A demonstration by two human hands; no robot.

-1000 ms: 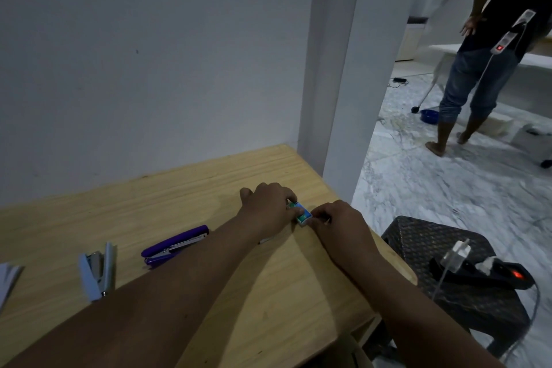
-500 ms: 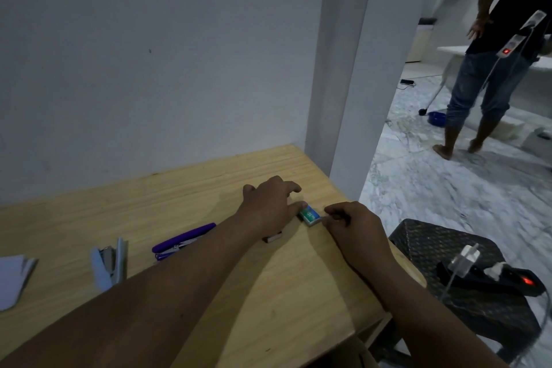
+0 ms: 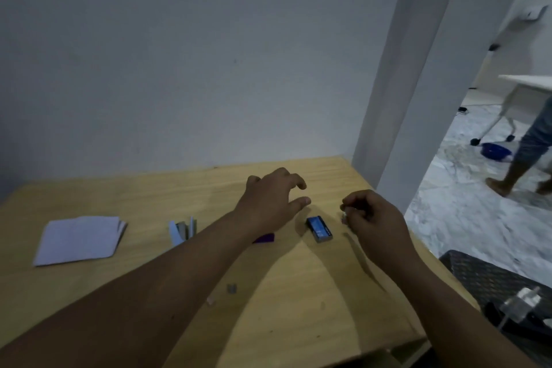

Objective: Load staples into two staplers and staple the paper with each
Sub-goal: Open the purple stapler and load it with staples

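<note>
Since the earlier frame both hands have let go of the staple box (image 3: 319,229), which now lies flat on the tabletop (image 3: 298,293) between them, touching neither.

- Left hand (image 3: 270,203): above the tabletop, fingers spread and relaxed, holding nothing.
- Right hand (image 3: 373,218): fingers curled, tips pinching a small pale item, too blurred to identify.
- White stapler (image 3: 182,229): open, left of the left forearm.
- Purple stapler (image 3: 264,238): mostly hidden behind the left forearm; only one end shows.
- Paper (image 3: 80,239): a folded stack, far left of the tabletop.
- Short grey strip of staples (image 3: 231,288): on the tabletop, nearer the camera.
- Another person's legs (image 3: 525,155): on the marble floor, right.
</note>
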